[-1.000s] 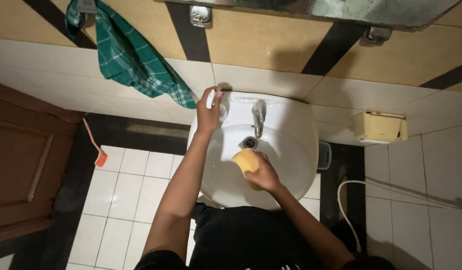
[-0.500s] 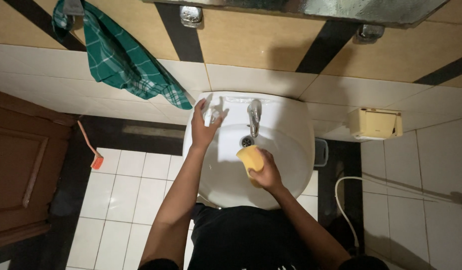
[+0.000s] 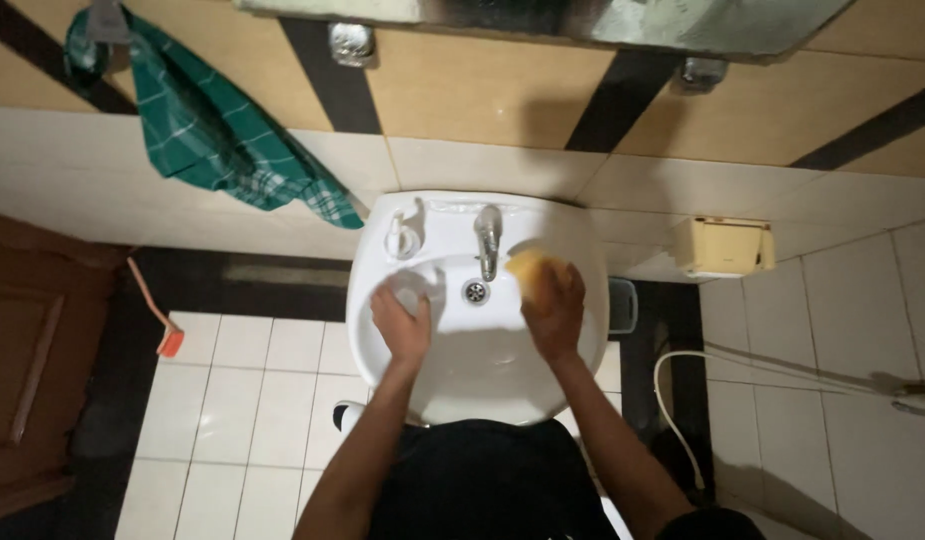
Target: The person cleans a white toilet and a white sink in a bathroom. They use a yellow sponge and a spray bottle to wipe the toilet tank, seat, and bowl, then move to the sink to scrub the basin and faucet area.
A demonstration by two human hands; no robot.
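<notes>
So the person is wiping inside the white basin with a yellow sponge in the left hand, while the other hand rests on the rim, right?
Not quite: the head view shows the yellow sponge in the right hand, not the left. The left hand rests on the left side of the white basin; the rest holds.

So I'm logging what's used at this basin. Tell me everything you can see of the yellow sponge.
The sponge is a pale yellow block, soft and porous by its look, with rounded edges. It lies pressed against the inner right wall of the white sink, just right of the metal tap and above the drain. The right hand covers its lower part, fingers wrapped over it, so only the upper end shows. Whether it is wet cannot be told.
</notes>
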